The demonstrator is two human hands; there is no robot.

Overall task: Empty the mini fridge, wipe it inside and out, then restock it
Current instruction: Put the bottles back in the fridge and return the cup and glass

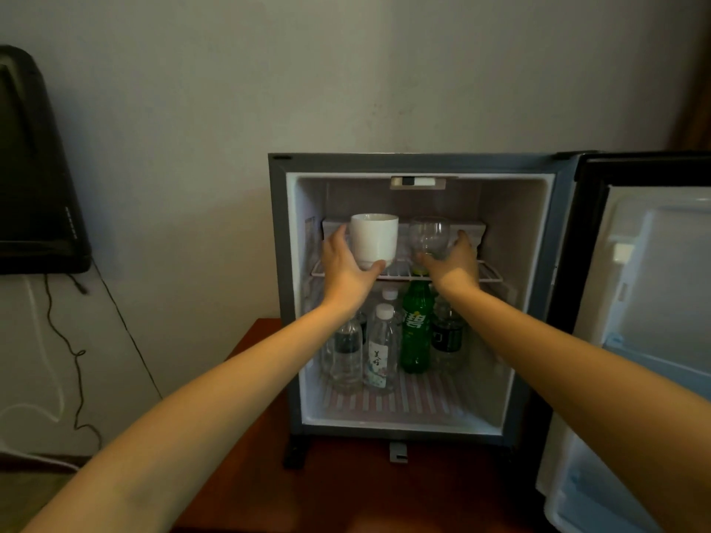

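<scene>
— What does the fridge stand on?
— A reddish-brown wooden bench [346, 494]; the mini fridge [279, 263] sits on it on dark feet
— And inside?
— A white wire shelf [488, 277] with a white mug [374, 238] and a clear glass [429, 234] side by side at its front; whether their bases touch the wire I can't tell. Below, the striped fridge floor [423, 402] bears a green bottle [416, 332] and several clear water bottles [381, 352], upright, packed close
</scene>
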